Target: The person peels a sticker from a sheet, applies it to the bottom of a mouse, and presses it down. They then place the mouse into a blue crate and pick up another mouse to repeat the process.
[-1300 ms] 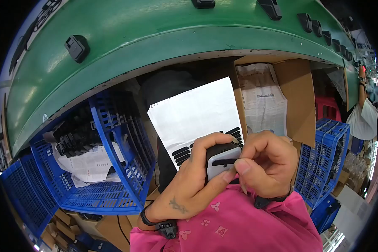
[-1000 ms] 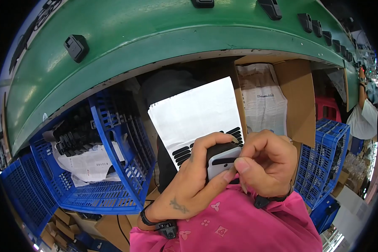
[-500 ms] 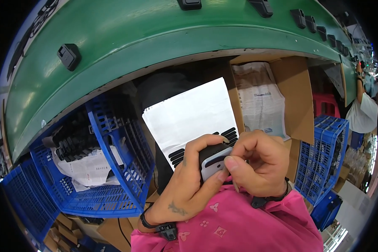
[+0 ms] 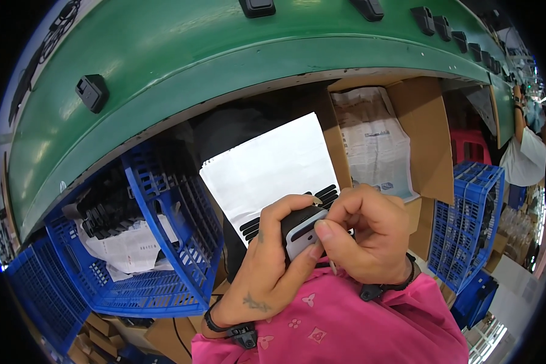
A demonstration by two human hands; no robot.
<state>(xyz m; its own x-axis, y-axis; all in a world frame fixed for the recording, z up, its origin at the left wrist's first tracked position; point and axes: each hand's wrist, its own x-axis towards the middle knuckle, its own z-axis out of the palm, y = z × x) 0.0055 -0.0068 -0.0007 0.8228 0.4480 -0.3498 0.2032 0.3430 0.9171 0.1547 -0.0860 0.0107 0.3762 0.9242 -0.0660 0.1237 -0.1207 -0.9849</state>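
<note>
My left hand (image 4: 264, 264) is closed round a small device housing (image 4: 301, 242) with a light grey face, a dark slot along its upper edge and black sides. Its thumb presses on the grey face. My right hand (image 4: 370, 239) pinches thumb and forefinger together at the slot's right end; whatever lies between those fingertips is hidden. Just beyond both hands, white paper sheets (image 4: 273, 159) slant across my lap area, with rows of black strips (image 4: 250, 229) along their near edge. The hands partly cover these strips.
Across the far side runs a green work surface (image 4: 182, 67) carrying several black housings (image 4: 92, 93). A blue crate (image 4: 191, 273) with black parts and paper stands left. At right are an open cardboard box (image 4: 418, 133) and another blue crate (image 4: 464, 224). Another person's arm (image 4: 518, 118) shows far right.
The black housings on the green surface sit further left. Both hands and the held housing have shifted slightly left, and the right fingertips remain at the slot.
</note>
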